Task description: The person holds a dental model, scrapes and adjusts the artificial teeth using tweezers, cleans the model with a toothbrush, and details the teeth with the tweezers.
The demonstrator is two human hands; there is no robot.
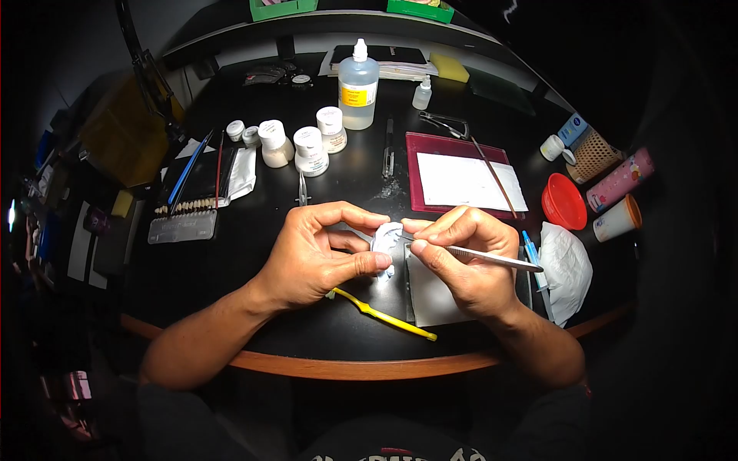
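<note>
My left hand (311,257) is closed around the edges of a small pale dental cast (387,238), with the thumb below and the fingers above. A row of tooth shapes seems to run along its curved edge. In my right hand (473,261) are slim metal tweezers (500,259), gripped like a pen, their thin tip at the cast's right side. A yellow-handled brush (384,313) lies beneath my hands, its head partly hidden by my left hand. Under my right hand is a pale square pad (434,288).
White-capped jars (311,151) and a large dropper bottle (358,92) stand behind. A maroon tray (419,184) with white paper and a brush lies back right. Near the right edge are a red bowl (563,201), cups, a syringe (530,250) and crumpled tissue (566,273). Left lies a shade guide (182,227).
</note>
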